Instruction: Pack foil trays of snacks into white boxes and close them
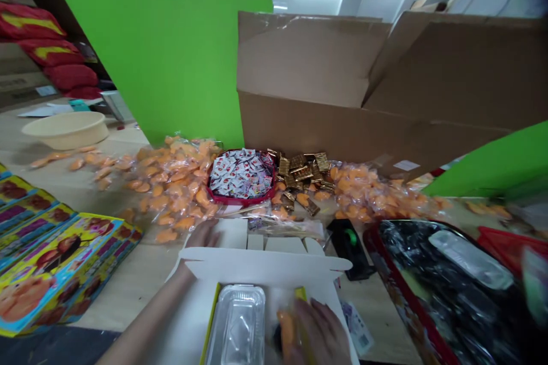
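An open white box (pixel 180 328) with a yellow inner edge lies before me, its lid (pixel 265 259) raised on the far side. In its left part sits a foil tray (pixel 240 325) with a clear cover. My left hand (pixel 203 235) reaches past the lid's left edge, near the orange packets; its fingers are partly hidden and blurred. My right hand (pixel 323 331) is inside the box's right part, smeared by motion. Its fingers are closed at an orange packet (pixel 286 328), with something dark beside it that I cannot make out.
Orange packets (pixel 171 177) flank a red tray (pixel 242 201) of small white sachets and a pile of gold-wrapped pieces (pixel 302 171). Colourful boxes (pixel 64 274) lie left. A black device (pixel 351 248) and a tray of black packets (pixel 454 296) stand right. A cardboard box (pixel 308 131) rises behind.
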Tool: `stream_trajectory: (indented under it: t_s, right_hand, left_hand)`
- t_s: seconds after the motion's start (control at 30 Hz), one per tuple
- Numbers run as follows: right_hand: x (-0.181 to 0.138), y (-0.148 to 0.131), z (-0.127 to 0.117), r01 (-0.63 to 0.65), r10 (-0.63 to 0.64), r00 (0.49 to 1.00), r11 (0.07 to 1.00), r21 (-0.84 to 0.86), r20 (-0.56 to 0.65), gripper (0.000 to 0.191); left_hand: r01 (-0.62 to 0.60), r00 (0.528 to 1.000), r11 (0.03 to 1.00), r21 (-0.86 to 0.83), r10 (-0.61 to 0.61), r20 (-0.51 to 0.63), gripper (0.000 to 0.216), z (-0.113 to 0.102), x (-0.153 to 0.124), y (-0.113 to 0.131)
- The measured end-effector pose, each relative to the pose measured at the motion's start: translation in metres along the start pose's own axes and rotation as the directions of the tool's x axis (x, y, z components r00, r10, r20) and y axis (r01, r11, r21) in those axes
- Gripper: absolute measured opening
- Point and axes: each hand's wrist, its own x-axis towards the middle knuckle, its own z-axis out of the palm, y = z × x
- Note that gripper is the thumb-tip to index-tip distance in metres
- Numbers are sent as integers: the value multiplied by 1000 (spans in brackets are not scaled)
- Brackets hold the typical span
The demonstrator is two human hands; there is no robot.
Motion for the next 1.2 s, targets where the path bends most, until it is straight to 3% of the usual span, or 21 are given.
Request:
stream_trajectory:
  t_s: [0.1,0.17,0.23,0.3,0.33,0.4,0.5,0.6,0.7,0.83,0.93,1.0,1.07,1.2]
  right_hand:
    - [27,26,-47,-128,117,964,991,-33,-238,48]
    - [73,50,-74,-224,184,927,971,-89,-328,32]
    - [139,83,-84,-265,180,934,929,-259,-308,27]
    - [210,122,-78,-256,242,966,820,-512,-95,33]
    - [241,141,-70,-255,267,962,801,-542,-57,34]
    - [290,174,-50,-283,331,943,758,-588,-26,42]
    - [324,204,-27,-328,401,916,718,-614,-21,46]
    - [326,218,-18,-322,420,908,699,-639,2,42]
    - [316,228,-21,-250,374,926,698,-671,45,34]
    - [291,230,-38,-68,168,980,794,-604,110,36]
    - [261,211,-64,-38,45,999,888,-458,4,37]
    - [234,187,-85,-130,60,980,912,-388,-188,42]
    - [202,163,-103,-283,167,924,904,-321,-344,49]
    - [139,134,-109,-514,445,828,846,-145,-341,54]
  left_hand:
    - [-91,996,987,132,88,35,32,3,-4,-5]
    - [-98,995,983,156,93,37,33,3,-5,-6]
    - [-100,994,980,171,92,57,34,4,-4,-5]
    - [-102,993,976,193,89,75,34,5,-4,-3]
    - [-100,993,975,198,87,78,35,5,-5,-2]
    - [-82,995,979,185,71,64,35,5,-9,-2]
    - [-9,1000,991,133,6,27,34,0,-10,-1]
    - [28,1000,989,147,-29,3,32,-10,13,1]
    - [4,1000,946,325,-9,12,33,-18,66,4]
    - [32,996,908,417,-64,63,31,-9,141,1]
    - [94,986,892,442,-145,81,23,1,166,-4]
    - [130,982,892,432,-176,69,27,0,169,-6]
    - [157,981,903,399,-188,38,34,-4,169,-6]
    - [184,978,942,282,-203,39,43,4,173,6]
